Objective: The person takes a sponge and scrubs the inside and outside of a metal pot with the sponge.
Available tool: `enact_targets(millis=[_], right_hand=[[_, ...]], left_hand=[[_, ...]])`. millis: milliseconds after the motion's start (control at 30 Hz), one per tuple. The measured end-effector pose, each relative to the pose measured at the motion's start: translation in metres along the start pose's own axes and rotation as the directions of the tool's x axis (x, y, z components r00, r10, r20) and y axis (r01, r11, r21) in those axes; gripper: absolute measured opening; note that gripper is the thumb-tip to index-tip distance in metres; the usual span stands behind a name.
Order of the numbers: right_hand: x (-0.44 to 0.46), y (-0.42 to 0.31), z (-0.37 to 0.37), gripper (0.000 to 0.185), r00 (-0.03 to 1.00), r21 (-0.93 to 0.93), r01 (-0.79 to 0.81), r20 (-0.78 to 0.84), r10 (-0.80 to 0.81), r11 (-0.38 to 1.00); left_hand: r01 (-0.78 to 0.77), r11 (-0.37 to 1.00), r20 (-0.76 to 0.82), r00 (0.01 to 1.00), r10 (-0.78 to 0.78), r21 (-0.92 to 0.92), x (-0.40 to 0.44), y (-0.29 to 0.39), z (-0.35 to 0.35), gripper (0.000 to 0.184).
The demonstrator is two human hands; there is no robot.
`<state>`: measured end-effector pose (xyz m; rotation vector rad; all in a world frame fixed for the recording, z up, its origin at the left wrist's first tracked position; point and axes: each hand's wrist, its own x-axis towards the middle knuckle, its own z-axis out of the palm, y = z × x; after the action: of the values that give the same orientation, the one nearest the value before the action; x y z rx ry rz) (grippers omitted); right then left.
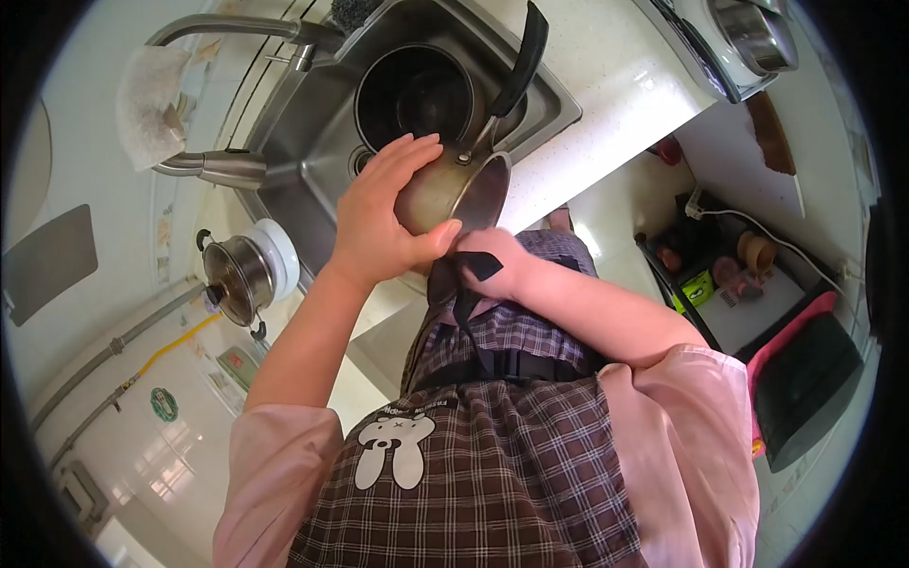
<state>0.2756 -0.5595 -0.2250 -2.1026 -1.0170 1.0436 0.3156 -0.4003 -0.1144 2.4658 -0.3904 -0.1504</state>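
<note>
A metal saucepan [426, 197] with a long black handle [524, 62] is tipped on its side at the sink's front edge, its opening turned to the right. My left hand [383, 213] grips it, fingers spread over the outer wall and thumb at the rim. Just below the rim, my right hand [497, 265] is closed around a dark cloth [481, 267], partly hidden and slightly blurred. I cannot tell whether this cloth is part of the plaid apron [454, 454]. Behind the saucepan, a dark round pot [415, 93] sits in the steel sink [308, 142].
A curved faucet [237, 168] reaches in at the left, beside a lidded steel pot [237, 275]. Pale countertop [615, 104] runs along the right of the sink. A steel pot [753, 36] stands at the upper right, and a cart with various items [729, 284] is below.
</note>
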Motion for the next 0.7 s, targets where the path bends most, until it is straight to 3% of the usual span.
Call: enact_targets(millis=[33, 67, 133, 200, 267, 300, 333, 400, 467, 500, 533, 600, 700], right_hand=[[-0.009, 0.004, 0.023, 0.028, 0.932, 0.328, 0.207, -0.354, -0.083, 0.922], [-0.012, 0.007, 0.043, 0.026, 0.846, 0.338, 0.306, -0.526, -0.091, 0.89], [-0.026, 0.014, 0.009, 0.028, 0.961, 0.197, 0.079, -0.277, -0.021, 0.977], [-0.016, 0.014, 0.008, 0.028, 0.952, 0.08, 0.034, -0.307, -0.008, 0.996], [-0.008, 0.003, 0.002, 0.029, 0.996, 0.113, 0.001, -0.09, 0.009, 0.994], [-0.006, 0.003, 0.014, 0.03, 0.99, 0.218, 0.097, -0.121, -0.072, 0.971], [-0.015, 0.0, 0.025, 0.033, 0.93, 0.462, 0.237, -0.363, -0.062, 0.855], [-0.025, 0.011, 0.021, 0.034, 0.917, 0.314, 0.235, -0.386, -0.102, 0.92], [-0.014, 0.022, 0.022, 0.036, 0.917, 0.137, 0.126, -0.394, -0.063, 0.983], [-0.015, 0.017, 0.021, 0.036, 0.904, 0.171, 0.161, -0.42, -0.076, 0.972], [-0.009, 0.0, 0.007, 0.033, 0.978, 0.048, 0.013, -0.209, -0.002, 0.999], [0.001, 0.0, 0.015, 0.032, 0.991, 0.031, 0.113, -0.072, -0.111, 0.993], [-0.017, 0.017, 0.022, 0.033, 0.886, 0.249, 0.295, -0.433, -0.166, 0.922]], left_hand=[[0.002, 1.0, 0.001, 1.0, -0.002, 0.009, 0.002, 0.0, 0.0, 0.069], [-0.007, 1.0, -0.001, 1.0, 0.007, 0.007, 0.003, 0.0, -0.001, 0.069], [-0.016, 1.0, 0.005, 1.0, 0.016, -0.002, 0.001, 0.001, -0.002, 0.068], [-0.038, 0.999, 0.015, 0.999, 0.038, -0.001, 0.001, 0.007, -0.001, 0.068], [-0.035, 0.999, 0.016, 0.999, 0.035, -0.002, -0.001, 0.008, 0.0, 0.067], [-0.026, 1.0, 0.011, 1.0, 0.026, -0.004, 0.0, 0.005, 0.0, 0.067], [-0.019, 1.0, 0.004, 1.0, 0.02, -0.004, 0.001, 0.003, 0.0, 0.067], [-0.009, 0.999, -0.02, 1.0, 0.008, -0.034, -0.002, -0.006, -0.002, 0.067], [-0.019, 0.999, -0.017, 1.0, 0.018, -0.047, -0.003, -0.006, -0.001, 0.068], [-0.032, 0.999, -0.003, 1.0, 0.031, -0.043, -0.003, -0.002, -0.002, 0.068], [-0.045, 0.998, 0.014, 0.999, 0.045, -0.039, -0.004, 0.001, -0.003, 0.068], [-0.047, 0.998, 0.018, 0.999, 0.048, -0.029, -0.003, 0.001, -0.003, 0.068], [-0.051, 0.997, -0.002, 0.999, 0.051, -0.052, -0.002, -0.01, -0.004, 0.069]])
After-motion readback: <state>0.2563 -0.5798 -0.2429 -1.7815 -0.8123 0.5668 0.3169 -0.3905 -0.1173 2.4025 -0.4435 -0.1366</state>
